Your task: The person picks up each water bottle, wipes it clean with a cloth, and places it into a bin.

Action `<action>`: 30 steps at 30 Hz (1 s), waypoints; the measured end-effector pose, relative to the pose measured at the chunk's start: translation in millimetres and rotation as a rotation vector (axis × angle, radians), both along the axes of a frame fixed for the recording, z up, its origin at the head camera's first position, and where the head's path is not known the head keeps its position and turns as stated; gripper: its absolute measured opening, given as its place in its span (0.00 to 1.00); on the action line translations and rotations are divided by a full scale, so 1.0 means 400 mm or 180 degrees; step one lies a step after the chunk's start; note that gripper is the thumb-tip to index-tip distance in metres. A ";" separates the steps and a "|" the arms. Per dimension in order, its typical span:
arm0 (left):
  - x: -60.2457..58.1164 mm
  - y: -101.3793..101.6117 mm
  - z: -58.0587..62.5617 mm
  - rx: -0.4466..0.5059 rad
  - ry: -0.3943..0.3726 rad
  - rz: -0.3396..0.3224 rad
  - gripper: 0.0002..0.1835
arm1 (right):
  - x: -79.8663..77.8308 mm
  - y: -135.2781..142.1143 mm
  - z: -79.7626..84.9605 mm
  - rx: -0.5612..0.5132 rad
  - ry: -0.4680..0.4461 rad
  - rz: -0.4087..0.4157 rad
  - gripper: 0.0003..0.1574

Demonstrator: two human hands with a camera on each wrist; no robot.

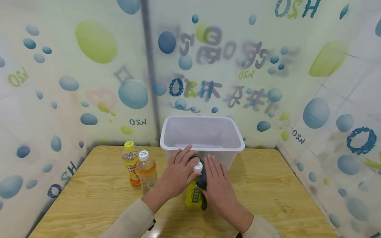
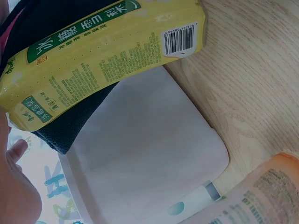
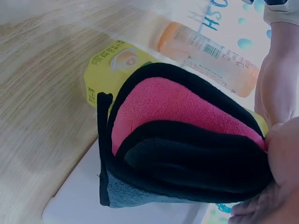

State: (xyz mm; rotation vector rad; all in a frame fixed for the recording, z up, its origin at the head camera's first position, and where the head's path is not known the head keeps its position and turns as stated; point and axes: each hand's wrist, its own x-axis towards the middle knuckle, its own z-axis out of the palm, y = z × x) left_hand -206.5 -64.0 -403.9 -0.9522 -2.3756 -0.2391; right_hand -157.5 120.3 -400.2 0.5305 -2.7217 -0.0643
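Note:
A yellow-labelled drink bottle point(image 1: 194, 195) with a white cap stands on the table between both hands. My left hand point(image 1: 175, 175) holds the bottle near its top, thumb and index finger about the cap. My right hand point(image 1: 221, 188) is on the bottle's right side, its fingers extended and its thumb across a folded cloth point(image 1: 202, 175). In the right wrist view the cloth point(image 3: 182, 149) shows dark grey outside, pink inside and black edging. It lies against the bottle point(image 2: 107, 60), whose printed label and barcode face the left wrist camera. Some fingertips are hidden by the cloth.
A white plastic bin point(image 1: 202, 150) stands right behind the hands. To the left are an orange-banded bottle with a white cap point(image 1: 147, 172) and a yellow-capped bottle point(image 1: 131, 162). The wooden table point(image 1: 268, 185) is enclosed by patterned curtains point(image 1: 131, 66).

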 end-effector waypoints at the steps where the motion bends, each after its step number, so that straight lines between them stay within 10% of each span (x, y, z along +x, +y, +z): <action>1: 0.001 0.000 0.000 -0.0005 -0.0021 0.0005 0.32 | 0.000 0.000 -0.001 0.0002 -0.0011 -0.0008 0.56; 12: -0.003 0.000 0.001 0.0037 0.0003 -0.0043 0.32 | 0.005 0.006 -0.034 0.0122 -0.0128 -0.0162 0.57; 30: -0.003 0.003 -0.003 0.0081 -0.0075 -0.0020 0.32 | 0.017 0.000 -0.206 0.0515 -0.0886 -0.0418 0.54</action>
